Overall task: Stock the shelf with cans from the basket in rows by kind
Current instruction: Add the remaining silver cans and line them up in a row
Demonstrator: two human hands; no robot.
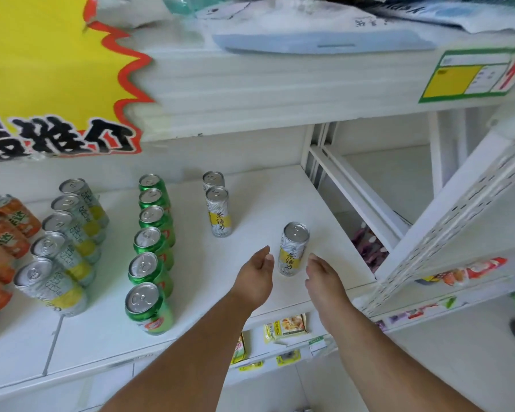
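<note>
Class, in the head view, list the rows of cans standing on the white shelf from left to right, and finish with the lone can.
Orange cans → silver-and-yellow cans → green cans → two slim white cans with yellow bands → lone slim white can, standing between the open hands.

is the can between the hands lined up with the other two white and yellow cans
No, the near can stands apart, well to the right of the row, between the open left hand and right hand.

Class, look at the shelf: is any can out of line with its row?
Yes. One slim white can stands upright between the left hand and right hand, off to the right of the two matching cans, not in their row.
</note>
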